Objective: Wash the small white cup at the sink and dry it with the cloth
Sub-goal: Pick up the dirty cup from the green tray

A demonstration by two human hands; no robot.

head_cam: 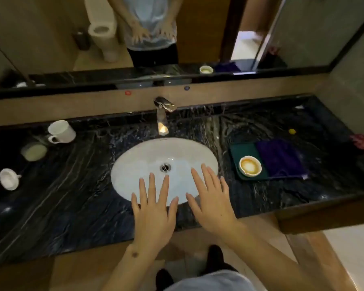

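Note:
A small white cup (8,178) lies on its side at the far left of the dark marble counter. The oval white sink (147,156) sits in the middle under a chrome tap (162,116). A purple cloth (281,157) lies folded on a green tray (243,151) to the right of the sink. My left hand (153,213) and my right hand (213,198) hover flat over the sink's near rim, fingers spread, holding nothing.
A larger white mug (61,132) and a round pale dish (34,152) stand at the back left. A white ashtray-like dish with a brown inside (250,165) rests on the tray. A mirror runs along the back wall. A yellow dot (292,131) lies on the counter.

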